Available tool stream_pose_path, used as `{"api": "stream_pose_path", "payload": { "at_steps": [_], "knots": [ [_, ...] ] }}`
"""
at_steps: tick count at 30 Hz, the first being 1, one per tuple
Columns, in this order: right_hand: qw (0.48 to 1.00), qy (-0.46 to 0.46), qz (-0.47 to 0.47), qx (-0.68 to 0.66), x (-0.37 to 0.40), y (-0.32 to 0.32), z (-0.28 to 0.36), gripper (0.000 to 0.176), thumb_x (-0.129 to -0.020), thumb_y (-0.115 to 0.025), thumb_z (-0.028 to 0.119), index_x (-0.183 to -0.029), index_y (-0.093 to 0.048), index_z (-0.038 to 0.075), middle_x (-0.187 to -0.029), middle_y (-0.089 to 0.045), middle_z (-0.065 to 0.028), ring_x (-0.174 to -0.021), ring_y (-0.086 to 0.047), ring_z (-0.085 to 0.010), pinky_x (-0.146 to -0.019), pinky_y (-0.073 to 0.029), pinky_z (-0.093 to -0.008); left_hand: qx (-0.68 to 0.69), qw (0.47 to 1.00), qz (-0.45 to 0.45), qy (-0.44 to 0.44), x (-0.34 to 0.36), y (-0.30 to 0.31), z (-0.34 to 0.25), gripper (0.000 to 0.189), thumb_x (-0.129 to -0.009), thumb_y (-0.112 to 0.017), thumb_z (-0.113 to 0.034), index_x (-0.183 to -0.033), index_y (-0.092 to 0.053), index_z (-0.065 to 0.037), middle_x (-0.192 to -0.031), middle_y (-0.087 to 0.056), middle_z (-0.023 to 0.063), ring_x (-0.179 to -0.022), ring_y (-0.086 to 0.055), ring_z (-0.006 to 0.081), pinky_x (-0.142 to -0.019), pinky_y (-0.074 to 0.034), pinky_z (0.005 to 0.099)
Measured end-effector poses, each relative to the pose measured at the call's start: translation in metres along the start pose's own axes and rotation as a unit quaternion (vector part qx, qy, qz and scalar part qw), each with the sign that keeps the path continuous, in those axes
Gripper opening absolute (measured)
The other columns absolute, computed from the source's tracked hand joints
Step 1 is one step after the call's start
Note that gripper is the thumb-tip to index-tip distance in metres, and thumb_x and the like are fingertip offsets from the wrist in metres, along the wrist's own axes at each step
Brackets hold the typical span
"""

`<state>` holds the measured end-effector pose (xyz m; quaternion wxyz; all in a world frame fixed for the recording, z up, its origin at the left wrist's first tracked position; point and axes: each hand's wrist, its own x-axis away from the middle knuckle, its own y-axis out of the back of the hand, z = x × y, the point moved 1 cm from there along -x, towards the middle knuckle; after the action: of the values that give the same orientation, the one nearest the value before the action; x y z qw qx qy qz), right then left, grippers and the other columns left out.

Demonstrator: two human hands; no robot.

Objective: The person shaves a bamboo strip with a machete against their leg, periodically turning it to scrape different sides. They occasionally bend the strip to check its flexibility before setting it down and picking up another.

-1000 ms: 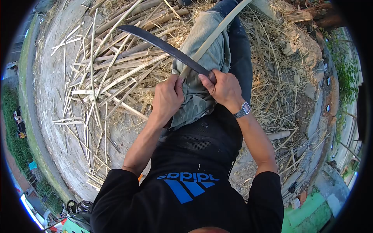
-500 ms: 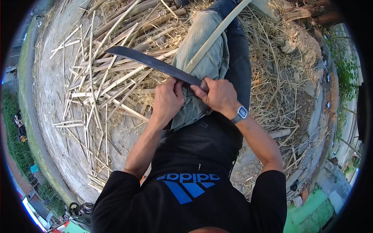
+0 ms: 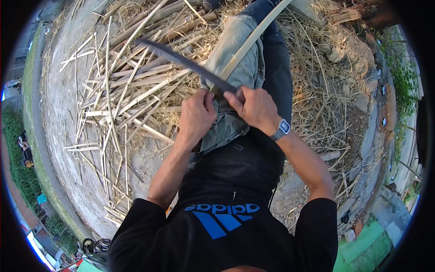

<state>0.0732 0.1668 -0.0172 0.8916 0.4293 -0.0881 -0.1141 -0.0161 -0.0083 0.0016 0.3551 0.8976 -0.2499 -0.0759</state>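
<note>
On the cloth (image 3: 240, 68) over your knee, your right hand (image 3: 253, 109) grips the machete (image 3: 181, 61), fingers wrapped tight; your left hand (image 3: 197, 113) clenches the bamboo strip (image 3: 253, 38).

The only word I can read is "adidas" (image 3: 222, 208), printed in blue across the chest of my black shirt (image 3: 253, 245), low in the middle of the frame. Seen from my head it stands upside down, the letters turned over. Just below it in the frame sits the brand's mark (image 3: 216, 224), three slanted bars in the same blue. The watch (image 3: 282, 128) on the wrist of my right hand (image 3: 256, 109), right of centre, has a pale square face, but any digits on it are too small to make out. Nothing else in view bears lettering I can read.
</note>
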Motion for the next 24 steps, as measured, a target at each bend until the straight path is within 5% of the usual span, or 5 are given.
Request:
{"api": "stream_pose_path", "payload": {
  "at_steps": [7,11,14,19,24],
  "knots": [
    [0.998,-0.034,-0.054,-0.012,-0.017,0.013,-0.016,0.063,-0.095,-0.06,0.064,-0.073,-0.068,0.005,-0.062,-0.066,-0.0192,-0.064,-0.068,-0.0438,-0.06,-0.056,-0.0514,-0.029,1.0,-0.008,-0.007,0.009,0.006,0.012,0.016,-0.097,-0.064,-0.011,-0.089,-0.067,0.003,-0.067,-0.063,0.0257,-0.061,-0.065,0.0435,-0.056,-0.049,0.0474],
    [0.998,-0.035,0.045,-0.014,-0.013,0.029,-0.033,0.067,-0.095,-0.058,0.068,-0.073,-0.069,0.006,-0.061,-0.066,-0.0183,-0.06,-0.068,-0.0407,-0.06,-0.056,-0.0484,-0.065,0.998,0.021,-0.014,0.028,0.018,0.025,0.018,-0.099,-0.064,-0.013,-0.09,-0.067,0.002,-0.068,-0.064,0.0245,-0.061,-0.066,0.0419,-0.055,-0.049,0.0454],
    [1.0,-0.025,-0.006,-0.002,-0.007,0.015,-0.026,0.067,-0.095,-0.059,0.068,-0.073,-0.069,0.006,-0.06,-0.065,-0.0168,-0.061,-0.069,-0.0389,-0.059,-0.056,-0.0476,-0.049,0.998,-0.026,-0.033,0.023,0.014,0.026,0.01,-0.096,-0.067,-0.01,-0.093,-0.07,0.0,-0.059,-0.061,0.0163,-0.045,-0.056,0.0251,-0.048,-0.042,0.0366],
    [0.998,0.045,-0.029,0.035,0.01,0.005,-0.032,0.063,-0.092,-0.063,0.068,-0.071,-0.066,0.009,-0.059,-0.066,-0.0122,-0.057,-0.069,-0.0341,-0.054,-0.056,-0.0441,-0.056,0.998,-0.013,-0.018,0.039,0.022,0.021,0.012,-0.096,-0.067,-0.009,-0.091,-0.069,0.002,-0.06,-0.061,0.0141,-0.045,-0.055,0.0214,-0.048,-0.042,0.0355],
    [0.999,-0.003,-0.051,0.02,0.001,0.01,-0.026,0.058,-0.094,-0.064,0.063,-0.073,-0.066,0.009,-0.06,-0.066,-0.0112,-0.058,-0.069,-0.0336,-0.053,-0.055,-0.0449,-0.05,0.998,-0.02,-0.013,0.04,0.024,0.017,0.013,-0.096,-0.067,-0.008,-0.089,-0.068,0.002,-0.06,-0.061,0.0142,-0.045,-0.054,0.0192,-0.048,-0.041,0.034]
  ]
}}
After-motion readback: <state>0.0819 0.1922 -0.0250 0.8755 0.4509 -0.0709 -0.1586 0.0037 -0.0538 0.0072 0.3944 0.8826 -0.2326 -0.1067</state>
